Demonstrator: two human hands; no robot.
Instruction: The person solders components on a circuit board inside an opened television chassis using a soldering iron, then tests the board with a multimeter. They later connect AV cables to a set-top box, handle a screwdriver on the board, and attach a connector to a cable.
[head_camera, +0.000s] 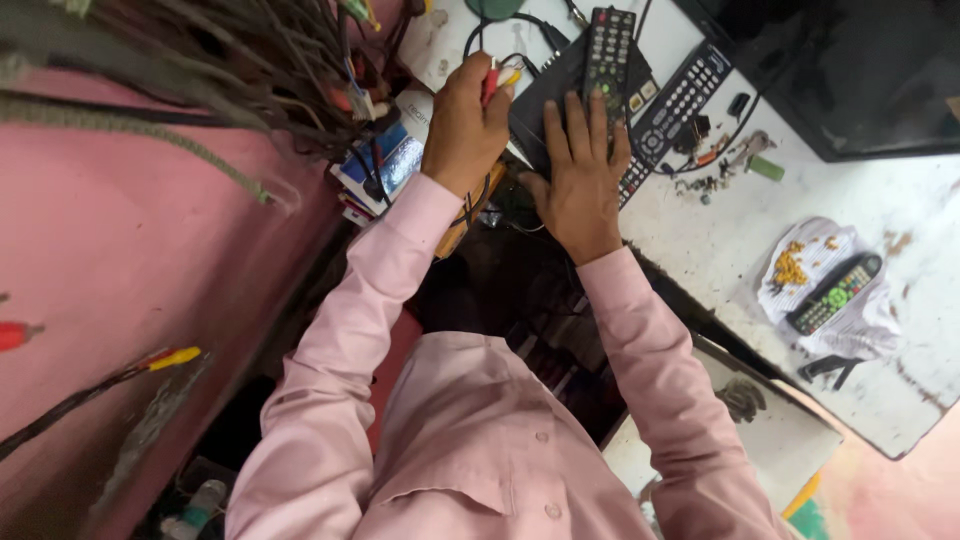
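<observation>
On the white bench, the right hand lies flat, fingers spread and released, on a black box beneath a remote. The left hand, clenched, grips red and yellow plugs at the box's left edge. Near the right edge, a cloth carries a second remote.

Set-top box on bench, remote lying on top of it; second remote just right; third remote on cloth, far right

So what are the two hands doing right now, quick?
Left hand: closed around red and yellow plugs.
Right hand: open, flat on the black box.
</observation>
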